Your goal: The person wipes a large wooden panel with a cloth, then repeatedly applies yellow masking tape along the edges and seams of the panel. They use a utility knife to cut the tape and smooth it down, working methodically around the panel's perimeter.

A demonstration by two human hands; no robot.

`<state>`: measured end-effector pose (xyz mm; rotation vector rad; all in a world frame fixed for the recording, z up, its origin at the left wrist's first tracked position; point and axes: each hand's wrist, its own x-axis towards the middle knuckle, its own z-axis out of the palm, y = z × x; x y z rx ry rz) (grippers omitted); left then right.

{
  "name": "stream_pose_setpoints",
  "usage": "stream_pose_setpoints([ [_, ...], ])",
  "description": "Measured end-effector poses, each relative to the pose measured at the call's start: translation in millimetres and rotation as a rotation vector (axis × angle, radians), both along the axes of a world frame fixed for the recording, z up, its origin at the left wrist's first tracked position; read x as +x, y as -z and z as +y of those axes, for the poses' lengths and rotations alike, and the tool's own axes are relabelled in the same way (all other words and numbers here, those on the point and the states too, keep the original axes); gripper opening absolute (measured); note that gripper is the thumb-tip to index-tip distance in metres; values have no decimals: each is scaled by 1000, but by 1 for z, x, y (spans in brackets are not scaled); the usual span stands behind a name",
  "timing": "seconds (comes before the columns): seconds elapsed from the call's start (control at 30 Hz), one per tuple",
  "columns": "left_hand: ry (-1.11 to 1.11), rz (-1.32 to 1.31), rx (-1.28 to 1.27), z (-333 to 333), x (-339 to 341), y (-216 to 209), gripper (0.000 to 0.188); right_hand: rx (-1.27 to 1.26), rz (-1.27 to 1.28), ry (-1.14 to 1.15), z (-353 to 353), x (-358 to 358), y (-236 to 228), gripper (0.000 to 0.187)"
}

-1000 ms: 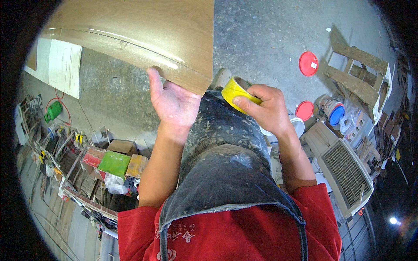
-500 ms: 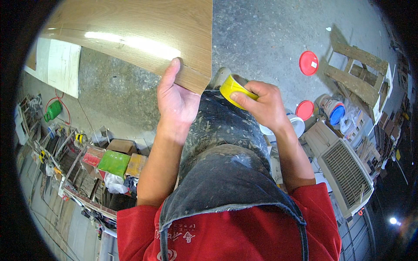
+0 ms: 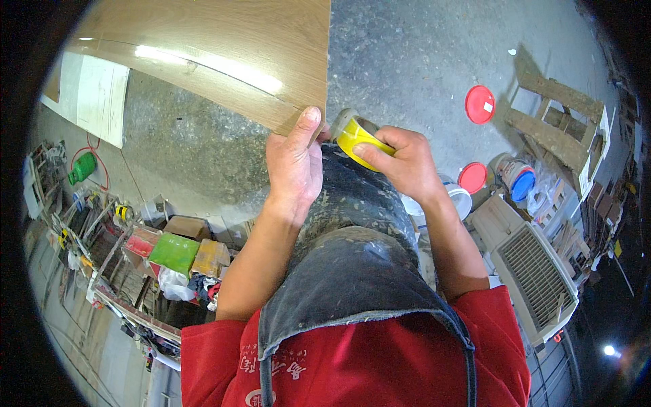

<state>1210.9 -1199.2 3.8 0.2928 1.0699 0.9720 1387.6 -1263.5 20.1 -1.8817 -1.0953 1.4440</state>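
Note:
A glossy wood-grain panel [image 3: 224, 34] reaches in from the upper left, its near corner close in front of me. At that corner my left hand [image 3: 296, 159] is closed, thumb on the top face and fingers partly hidden beyond the edge. A roll of yellow tape [image 3: 352, 141] is in my right hand [image 3: 407, 159], thumb on the outside and fingers through the ring. The roll stands just right of the panel's corner, close to my left fingertips. Whether a strip of tape runs between them I cannot make out.
Red lids [image 3: 480, 104] lie on the grey floor at the right, near a wooden trestle [image 3: 556, 129] and buckets [image 3: 519, 173]. A slatted grey unit [image 3: 536, 264] stands lower right. At the left are a white board [image 3: 95, 95], a green gas bottle [image 3: 83, 167] and a cluttered cart [image 3: 146, 292].
My left hand has shifted right along the panel's edge to its corner, the thumb now nearer the tip. The tape roll in my right hand has moved slightly left.

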Motion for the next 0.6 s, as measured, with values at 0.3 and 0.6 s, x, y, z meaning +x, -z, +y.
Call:
stream_pose_setpoints([
  [0.3, 23, 8, 5, -17, 6, 2, 29, -1, 10, -12, 1, -1, 2, 34],
  [0.6, 2, 665, 254, -14, -58, -25, 39, 38, -21, -37, -1, 1, 15, 42],
])
